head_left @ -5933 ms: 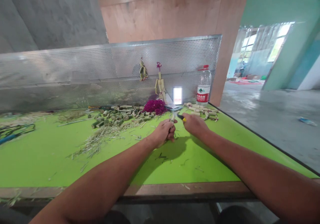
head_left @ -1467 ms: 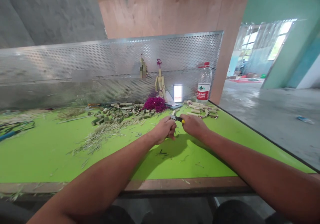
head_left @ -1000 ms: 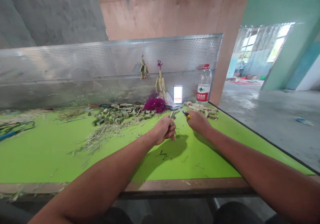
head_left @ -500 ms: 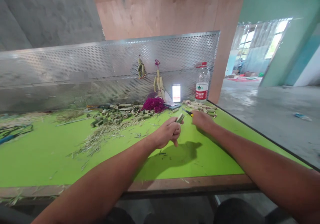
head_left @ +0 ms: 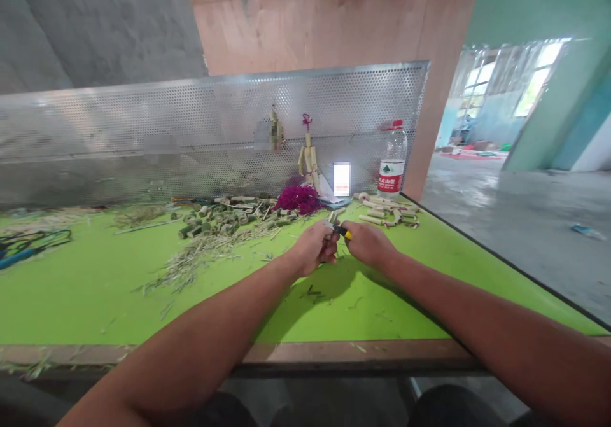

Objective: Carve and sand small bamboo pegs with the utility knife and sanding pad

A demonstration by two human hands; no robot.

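My left hand (head_left: 316,247) is closed around a short green bamboo piece (head_left: 333,217), most of it hidden by the fingers. In my right hand (head_left: 366,241) is a utility knife (head_left: 344,231) with a yellow and black handle. Its blade lies against or just over the bamboo piece; the exact contact is too small to tell. Both hands are close together above the green tabletop (head_left: 405,306). Beyond them lie pale peeled bamboo pieces (head_left: 377,213) strung or heaped at the right, and a heap of short green bamboo pieces (head_left: 224,220) at the left.
A magenta thread bundle (head_left: 298,200) sits at the back, below a jointed bamboo figure (head_left: 309,156) against the perforated metal panel (head_left: 214,115). A water bottle (head_left: 392,163) stands back right. Shavings (head_left: 191,261) are strewn left; a blue-handled tool (head_left: 19,259) lies far left.
My right hand has brought the knife left to the bamboo piece in my left hand. My left hand has shifted slightly left. The view has moved a little.
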